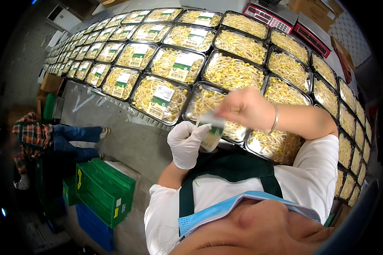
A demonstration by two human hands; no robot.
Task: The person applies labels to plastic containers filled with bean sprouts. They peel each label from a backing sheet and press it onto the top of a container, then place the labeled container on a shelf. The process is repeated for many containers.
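My left hand (184, 145), in a white glove, grips a white, green and cream printed label (213, 134) near the table's front edge. The bare fingers of my right hand (247, 110), with a bangle (275, 119) at the wrist, are pinched at the label's upper edge; motion blurs both. Beneath my hands lies a film-covered black tray of bean sprouts (207, 98), partly hidden and with no label visible on it. To its left, a similar sprout tray (140, 95) bears a label across its top. Another tray (273, 145) sits partly under my right forearm.
Rows of sprout trays cover the long table (134, 6), labelled ones on the left. Red-fronted scales (268, 17) stand at the back beside cardboard boxes (312, 11). Green crates (105, 194) are stacked on the floor at left, near a person in a checked shirt (35, 134).
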